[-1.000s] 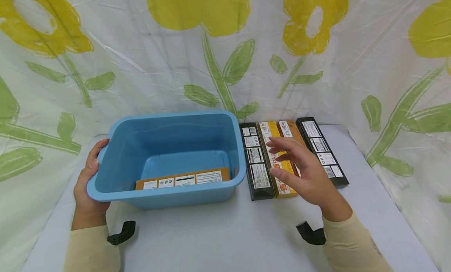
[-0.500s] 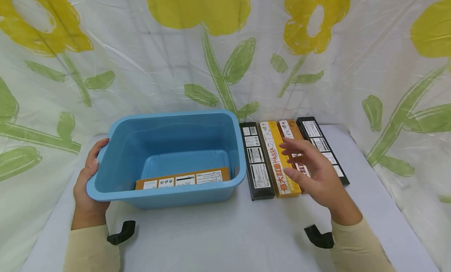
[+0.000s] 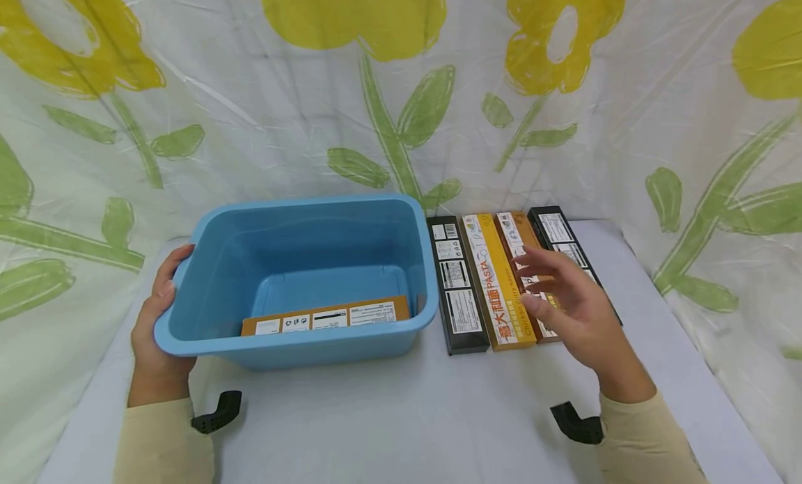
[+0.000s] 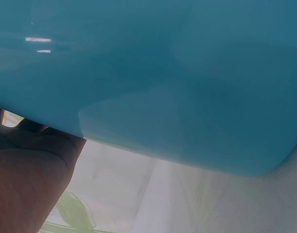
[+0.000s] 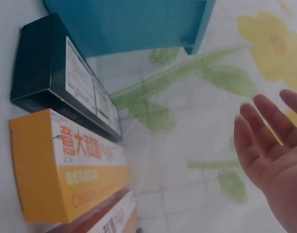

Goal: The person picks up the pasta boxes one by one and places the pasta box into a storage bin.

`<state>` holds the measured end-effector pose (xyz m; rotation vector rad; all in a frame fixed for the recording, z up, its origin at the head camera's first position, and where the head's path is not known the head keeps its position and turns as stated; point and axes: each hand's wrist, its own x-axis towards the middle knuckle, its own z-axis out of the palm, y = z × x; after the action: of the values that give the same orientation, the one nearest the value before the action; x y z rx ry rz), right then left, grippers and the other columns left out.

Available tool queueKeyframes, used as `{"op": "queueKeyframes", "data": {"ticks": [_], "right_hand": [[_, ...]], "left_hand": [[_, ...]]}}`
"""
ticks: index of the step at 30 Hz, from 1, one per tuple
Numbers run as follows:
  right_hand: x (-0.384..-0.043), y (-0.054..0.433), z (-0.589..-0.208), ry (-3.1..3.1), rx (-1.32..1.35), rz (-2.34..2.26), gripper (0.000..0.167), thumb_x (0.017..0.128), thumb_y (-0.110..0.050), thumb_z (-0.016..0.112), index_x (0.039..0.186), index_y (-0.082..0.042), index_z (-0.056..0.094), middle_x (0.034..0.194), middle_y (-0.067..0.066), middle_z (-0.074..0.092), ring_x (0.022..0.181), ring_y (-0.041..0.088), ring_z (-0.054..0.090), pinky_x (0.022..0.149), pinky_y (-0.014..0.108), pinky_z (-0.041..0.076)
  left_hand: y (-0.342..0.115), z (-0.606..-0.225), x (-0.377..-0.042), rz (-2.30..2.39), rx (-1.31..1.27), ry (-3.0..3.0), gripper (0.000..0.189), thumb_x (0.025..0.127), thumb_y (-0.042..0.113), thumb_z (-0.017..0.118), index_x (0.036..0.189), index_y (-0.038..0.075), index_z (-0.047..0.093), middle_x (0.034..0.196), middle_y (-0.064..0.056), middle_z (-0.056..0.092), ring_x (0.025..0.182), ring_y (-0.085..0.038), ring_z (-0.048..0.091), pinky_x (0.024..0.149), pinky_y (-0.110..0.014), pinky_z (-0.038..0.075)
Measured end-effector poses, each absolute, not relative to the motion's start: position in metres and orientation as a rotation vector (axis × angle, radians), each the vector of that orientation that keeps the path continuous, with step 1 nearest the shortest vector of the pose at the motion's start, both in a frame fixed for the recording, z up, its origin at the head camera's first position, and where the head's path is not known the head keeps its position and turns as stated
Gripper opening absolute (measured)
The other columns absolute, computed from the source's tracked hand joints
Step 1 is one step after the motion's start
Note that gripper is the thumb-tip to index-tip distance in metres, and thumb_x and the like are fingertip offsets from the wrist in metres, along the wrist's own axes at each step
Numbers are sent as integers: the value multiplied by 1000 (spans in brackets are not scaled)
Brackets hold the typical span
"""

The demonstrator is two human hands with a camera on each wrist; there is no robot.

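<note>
as the left hand (image 3: 159, 324) grasps the blue tub (image 3: 326, 349), an orange box (image 3: 326, 318) lies inside, right of that grip; the right hand (image 3: 579, 317) hangs released.

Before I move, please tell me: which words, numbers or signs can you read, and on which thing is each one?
"意大利面": yellow box.
"PASTA": yellow box.
"Chicken curry sauce": yellow box, faint small print.
Brown box beside it: lettering partly hidden behind the right hand, not fully readable.
Left black box, right black box: label print too small.
Brown box inside the blue tub: label print too small.
</note>
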<state>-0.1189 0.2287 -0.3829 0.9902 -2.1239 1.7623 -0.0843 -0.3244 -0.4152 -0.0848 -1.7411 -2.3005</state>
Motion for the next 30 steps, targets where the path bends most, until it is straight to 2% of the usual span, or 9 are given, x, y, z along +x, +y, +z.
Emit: {"op": "queueKeyframes", "data": {"ticks": [14, 21, 27, 30], "right_hand": [[-121, 251, -397, -2056, 870, 1803, 64, 89, 30, 60, 151, 16, 50, 137, 22, 63, 121, 32, 60, 96, 27, 53], [-118, 262, -403, -2136, 734, 1768, 61, 95, 23, 59, 154, 10, 51, 138, 30, 59, 124, 32, 59, 99, 25, 51], [-117, 274, -409, -2173, 595, 1720, 56, 100, 18, 60, 154, 8, 52, 139, 23, 61, 124, 28, 60, 97, 21, 51], [-118, 279, -411, -2201, 503, 1687, 54, 103, 14, 60, 155, 5, 53, 137, 22, 61, 123, 27, 60, 100, 21, 49]], "left_hand": [[-323, -414, -84, -2299, -68, -1744, 66, 103, 33, 34, 168, 21, 40, 168, -9, 33, 143, -29, 38, 99, -39, 47], [-322, -414, -83, -2297, -63, -1741, 66, 103, 33, 34, 168, 21, 40, 168, -9, 33, 144, -29, 37, 99, -40, 46], [-323, -414, -84, -2291, -79, -1748, 66, 103, 32, 35, 168, 21, 40, 168, -9, 33, 144, -30, 38, 99, -39, 47], [-323, -414, -84, -2299, -98, -1742, 65, 104, 32, 34, 168, 21, 40, 167, -10, 33, 143, -30, 38, 99, -39, 47]]}}
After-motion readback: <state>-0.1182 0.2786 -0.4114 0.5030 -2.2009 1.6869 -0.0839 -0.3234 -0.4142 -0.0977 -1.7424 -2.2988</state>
